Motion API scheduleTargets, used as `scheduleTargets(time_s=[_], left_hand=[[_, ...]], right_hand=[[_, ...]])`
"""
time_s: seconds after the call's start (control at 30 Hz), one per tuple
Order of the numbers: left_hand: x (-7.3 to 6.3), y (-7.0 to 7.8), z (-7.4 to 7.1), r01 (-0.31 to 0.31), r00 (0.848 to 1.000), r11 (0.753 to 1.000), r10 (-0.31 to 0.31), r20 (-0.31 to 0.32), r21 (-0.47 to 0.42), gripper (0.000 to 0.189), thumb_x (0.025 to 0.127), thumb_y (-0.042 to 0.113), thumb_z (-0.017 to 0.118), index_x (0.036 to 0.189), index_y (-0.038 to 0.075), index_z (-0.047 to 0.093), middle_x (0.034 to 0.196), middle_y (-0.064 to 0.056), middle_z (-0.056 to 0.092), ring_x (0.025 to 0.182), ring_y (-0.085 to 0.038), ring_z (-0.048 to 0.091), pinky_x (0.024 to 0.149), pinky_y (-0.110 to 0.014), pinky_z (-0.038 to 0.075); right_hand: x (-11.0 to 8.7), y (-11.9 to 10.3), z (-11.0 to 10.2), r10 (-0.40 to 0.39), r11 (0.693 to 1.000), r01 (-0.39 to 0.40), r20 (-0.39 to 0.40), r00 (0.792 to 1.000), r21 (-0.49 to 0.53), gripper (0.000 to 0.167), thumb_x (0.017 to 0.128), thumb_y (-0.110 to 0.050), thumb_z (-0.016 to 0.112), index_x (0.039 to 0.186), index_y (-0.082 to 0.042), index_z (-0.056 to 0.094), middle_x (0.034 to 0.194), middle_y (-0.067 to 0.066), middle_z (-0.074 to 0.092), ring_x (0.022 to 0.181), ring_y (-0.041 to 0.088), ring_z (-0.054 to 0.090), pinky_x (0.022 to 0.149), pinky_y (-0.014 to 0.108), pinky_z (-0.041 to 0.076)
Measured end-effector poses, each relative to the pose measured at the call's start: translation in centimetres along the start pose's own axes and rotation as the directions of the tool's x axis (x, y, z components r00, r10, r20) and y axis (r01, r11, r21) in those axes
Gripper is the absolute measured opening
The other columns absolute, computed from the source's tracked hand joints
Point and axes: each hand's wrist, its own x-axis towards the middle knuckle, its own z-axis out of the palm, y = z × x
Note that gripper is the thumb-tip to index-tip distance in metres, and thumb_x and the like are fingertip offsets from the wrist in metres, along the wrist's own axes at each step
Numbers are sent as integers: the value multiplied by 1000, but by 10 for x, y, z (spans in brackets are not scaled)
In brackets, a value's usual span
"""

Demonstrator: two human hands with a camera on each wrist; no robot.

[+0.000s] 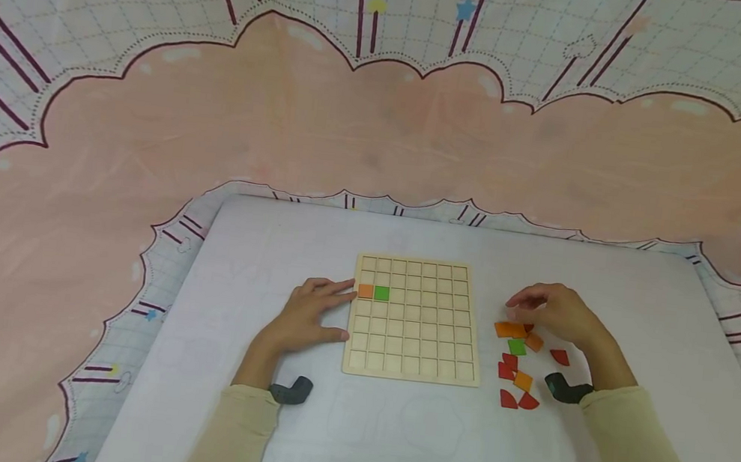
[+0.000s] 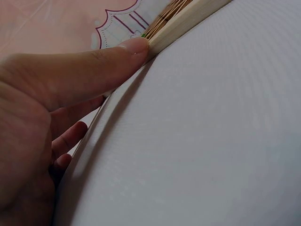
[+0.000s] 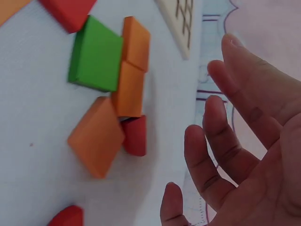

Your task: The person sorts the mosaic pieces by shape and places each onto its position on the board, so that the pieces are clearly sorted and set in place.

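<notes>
A square wooden grid board point(image 1: 412, 347) lies on the white table. One orange square tile point(image 1: 365, 291) and one green square tile point(image 1: 381, 293) sit side by side in cells near its left edge. My left hand point(image 1: 303, 318) touches that edge with extended fingers and thumb; in the left wrist view the thumb point(image 2: 94, 73) presses against the board's side. Right of the board, my right hand point(image 1: 559, 311) hovers over loose pieces, its fingers loosely bent and nothing between them. Below it are orange tiles point(image 3: 130, 89), a green tile point(image 3: 96, 54) and a red rounded piece point(image 3: 136, 136).
More loose pieces run down the table's right side, among them a red quarter-circle point(image 1: 509, 400), an orange square point(image 1: 523, 381) and a red piece point(image 1: 559, 357) set apart. Dark wrist mounts point(image 1: 293, 391) stick out at both sleeves. A patterned cloth point(image 1: 381, 134) surrounds the table.
</notes>
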Motion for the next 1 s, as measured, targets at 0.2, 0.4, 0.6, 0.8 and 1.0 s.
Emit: scheduleTargets(time_s=[0.2, 0.4, 0.6, 0.8, 1.0], left_hand=[[0, 0, 0, 7, 1000, 1000, -7, -2, -1, 77, 80, 41, 83, 149, 22, 55, 164, 8, 40, 148, -30, 31, 118, -55, 26], [0, -1, 1, 4, 1000, 1000, -4, 0, -1, 77, 80, 41, 83, 149, 22, 54, 164, 9, 39, 148, -29, 31, 118, -56, 25], [0, 0, 0, 14, 1000, 1000, -14, 9, -3, 78, 80, 42, 83, 150, 23, 54, 164, 10, 38, 149, -29, 30, 119, -56, 25], [0, 1, -1, 15, 1000, 1000, -15, 18, -3, 78, 81, 41, 83, 150, 23, 53, 165, 11, 37, 149, -29, 29, 118, -55, 25], [-1, 1, -1, 7, 1000, 1000, -7, 15, -8, 77, 81, 41, 83, 150, 23, 53, 164, 11, 38, 149, -28, 30, 118, -54, 26]], right_hand=[[4, 13, 10, 32, 999, -32, 21, 999, -26, 29, 88, -35, 80, 108, -15, 77, 104, 6, 68, 98, 26, 56, 74, 31, 52], [8, 19, 16, 2, 998, 0, 29, 1000, -69, 30, 84, -36, 84, 106, -17, 78, 104, 5, 67, 100, 26, 54, 78, 31, 49], [10, 20, 18, -2, 997, 4, 25, 1000, -81, 28, 83, -33, 85, 104, -17, 78, 103, 6, 66, 100, 27, 54, 79, 31, 48], [11, 19, 19, -13, 996, 16, 31, 999, -90, 27, 83, -31, 85, 104, -16, 77, 104, 7, 65, 100, 27, 54, 79, 33, 48], [11, 17, 19, -25, 994, 28, 33, 999, -102, 26, 82, -31, 85, 102, -16, 77, 101, 6, 63, 98, 26, 53, 78, 33, 47]])
